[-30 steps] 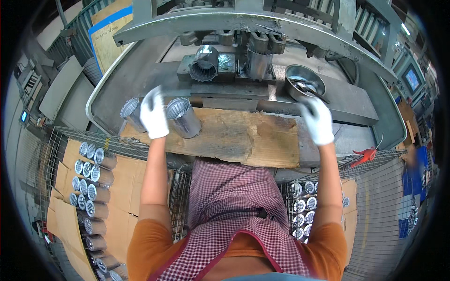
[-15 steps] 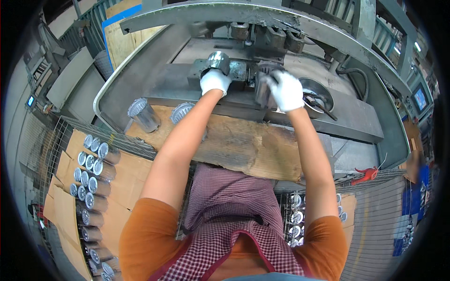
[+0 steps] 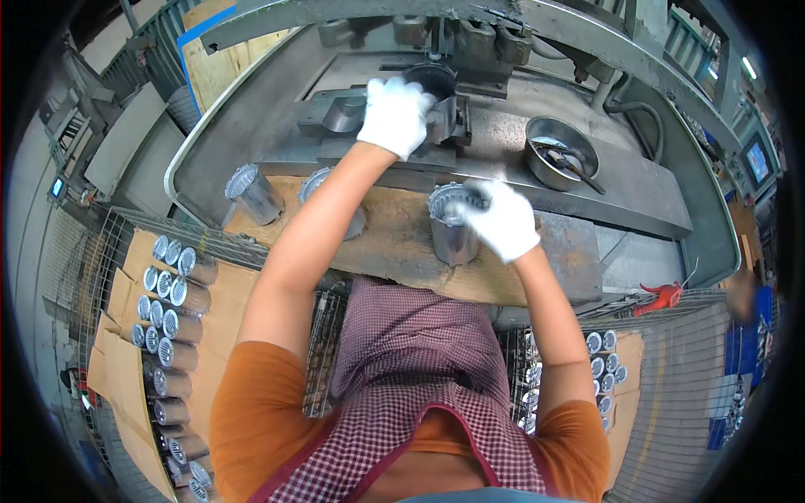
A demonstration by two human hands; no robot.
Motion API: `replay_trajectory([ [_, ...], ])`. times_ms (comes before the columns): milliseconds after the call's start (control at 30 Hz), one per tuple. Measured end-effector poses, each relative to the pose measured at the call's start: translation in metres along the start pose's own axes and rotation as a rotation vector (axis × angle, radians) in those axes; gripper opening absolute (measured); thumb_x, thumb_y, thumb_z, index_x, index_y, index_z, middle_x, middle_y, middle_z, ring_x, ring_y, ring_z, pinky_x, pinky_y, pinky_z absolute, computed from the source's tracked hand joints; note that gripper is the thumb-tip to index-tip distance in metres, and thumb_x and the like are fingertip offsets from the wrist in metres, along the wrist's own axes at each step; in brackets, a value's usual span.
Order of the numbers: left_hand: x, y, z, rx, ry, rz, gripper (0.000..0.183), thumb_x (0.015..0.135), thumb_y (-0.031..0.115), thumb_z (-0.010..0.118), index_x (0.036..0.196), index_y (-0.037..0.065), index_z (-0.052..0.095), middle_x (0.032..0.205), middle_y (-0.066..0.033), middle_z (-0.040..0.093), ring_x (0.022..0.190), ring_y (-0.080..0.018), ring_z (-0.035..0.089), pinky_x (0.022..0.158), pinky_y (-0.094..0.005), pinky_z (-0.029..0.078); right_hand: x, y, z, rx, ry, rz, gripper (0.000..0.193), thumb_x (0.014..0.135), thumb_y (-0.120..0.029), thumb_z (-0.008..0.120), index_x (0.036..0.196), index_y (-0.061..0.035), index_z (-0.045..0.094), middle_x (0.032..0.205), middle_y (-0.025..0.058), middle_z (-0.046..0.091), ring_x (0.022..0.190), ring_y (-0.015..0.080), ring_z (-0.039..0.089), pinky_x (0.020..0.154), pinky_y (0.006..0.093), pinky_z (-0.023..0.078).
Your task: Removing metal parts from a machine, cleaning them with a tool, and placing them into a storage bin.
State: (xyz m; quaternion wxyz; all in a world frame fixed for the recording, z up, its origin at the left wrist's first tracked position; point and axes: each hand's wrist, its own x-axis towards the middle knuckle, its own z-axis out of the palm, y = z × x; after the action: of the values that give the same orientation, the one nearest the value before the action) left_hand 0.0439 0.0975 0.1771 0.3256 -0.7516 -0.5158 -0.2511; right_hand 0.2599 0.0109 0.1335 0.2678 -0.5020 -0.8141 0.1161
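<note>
My left hand (image 3: 394,119), in a white glove, is at the machine's clamping block (image 3: 344,116). Its fingers are closed at the rim of a metal cylinder (image 3: 430,81), whose dark open end faces up. On the wooden board (image 3: 390,256) stands another metal cylinder (image 3: 454,241) with a ribbed rim, upright. Over the right side of that rim is my right hand (image 3: 506,221), also gloved; its fingers are smeared by motion, so their grip is unclear. Two more ribbed cylinders stand on the board's left part, one a grey cylinder (image 3: 255,194), the other a cylinder (image 3: 315,183) partly behind my left forearm.
A metal bowl (image 3: 560,155) with a dark-handled tool sits on the machine bed at right. Red-handled pliers (image 3: 658,298) hang at the right edge. Several cylinders (image 3: 178,352) lie in rows on cardboard at left, and more (image 3: 605,369) at lower right. A steel beam (image 3: 335,17) crosses overhead.
My right hand has brought a ribbed cylinder from the clamping block down onto the board. The left hand and its cylinder have shifted right and away from me, leaving the block's left cradle bare.
</note>
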Motion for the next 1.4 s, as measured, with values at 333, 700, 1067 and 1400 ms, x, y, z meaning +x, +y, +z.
replay_trajectory([
  [333,0.016,0.005,0.042,0.035,-0.057,-0.028,0.036,0.079,0.040,0.061,0.111,0.025,0.065,0.095,-0.0056,0.067,0.092,-0.0276,0.059,0.074,-0.0457,0.041,0.135,0.005,0.037,-0.140,-0.095,0.203,0.057,0.075,-0.057,0.061,0.102,-0.0073,0.069,0.103,0.0183,0.067,0.098,0.0331,0.064,0.086,0.0407,0.049],
  [700,-0.076,-0.083,-0.080,-0.346,-0.323,-0.476,0.039,0.086,0.041,0.060,0.098,0.005,0.070,0.096,-0.0165,0.067,0.090,-0.0315,0.064,0.080,-0.0354,0.049,0.148,0.003,0.033,-0.308,-0.122,0.049,0.045,0.076,-0.051,0.061,0.089,-0.0100,0.073,0.095,0.0154,0.068,0.090,0.0339,0.065,0.081,0.0422,0.050],
  [1067,-0.150,-0.061,-0.082,-0.590,-0.428,-0.569,0.045,0.087,0.044,0.057,0.099,0.003,0.069,0.099,-0.0193,0.065,0.093,-0.0350,0.063,0.082,-0.0395,0.049,0.162,0.012,0.058,-0.106,0.101,0.284,0.105,0.046,-0.056,0.082,0.132,-0.0102,0.044,0.126,0.0146,0.057,0.118,0.0323,0.052,0.098,0.0420,0.043],
  [1400,-0.144,-0.031,-0.080,-0.750,-0.401,-0.499,0.029,0.086,0.032,0.062,0.092,0.006,0.071,0.087,-0.0132,0.067,0.083,-0.0302,0.063,0.074,-0.0372,0.050,0.165,0.014,0.048,-0.073,0.129,0.238,0.095,0.045,-0.047,0.086,0.122,-0.0080,0.047,0.117,0.0148,0.061,0.110,0.0313,0.058,0.095,0.0392,0.044],
])
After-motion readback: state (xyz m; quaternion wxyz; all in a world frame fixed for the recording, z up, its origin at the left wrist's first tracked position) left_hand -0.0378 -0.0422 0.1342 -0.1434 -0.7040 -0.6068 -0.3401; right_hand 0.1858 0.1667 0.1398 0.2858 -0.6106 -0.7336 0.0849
